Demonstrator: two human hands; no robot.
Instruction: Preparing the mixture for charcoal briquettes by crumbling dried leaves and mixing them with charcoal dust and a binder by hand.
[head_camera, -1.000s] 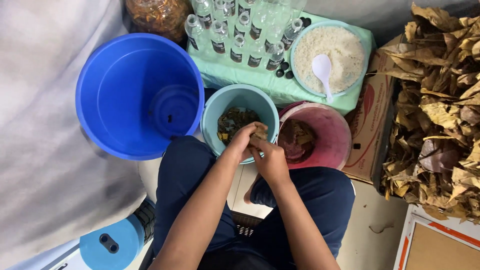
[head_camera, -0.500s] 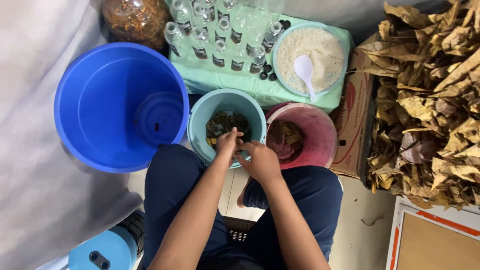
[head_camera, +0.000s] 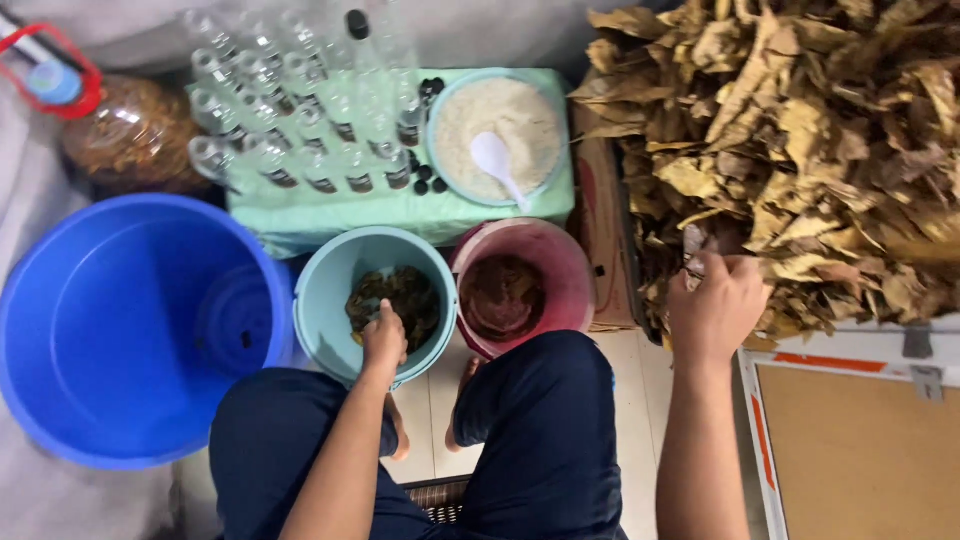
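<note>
Pale tiled floor (head_camera: 432, 420), grey cloth (head_camera: 60, 500) at left.

Large blue bucket (head_camera: 110, 330): smooth plastic, slight sheen. Small teal bucket (head_camera: 340, 275): matt plastic, holding dark, damp-looking leaf matter under the left hand (head_camera: 384, 338). Pink bucket (head_camera: 560, 270): plastic, smeared, dull brown paste inside. Dried leaves (head_camera: 800, 140) at the right hand (head_camera: 715, 305): papery, crinkled, rough, matt tan. Small bottles (head_camera: 300, 120): clear, glossy, glass or plastic cannot be told. Bowl of white grain (head_camera: 500, 125): coarse, matt. Spoon (head_camera: 495, 160): glossy white plastic. Trousers (head_camera: 540, 440): dark matt cloth.
</note>
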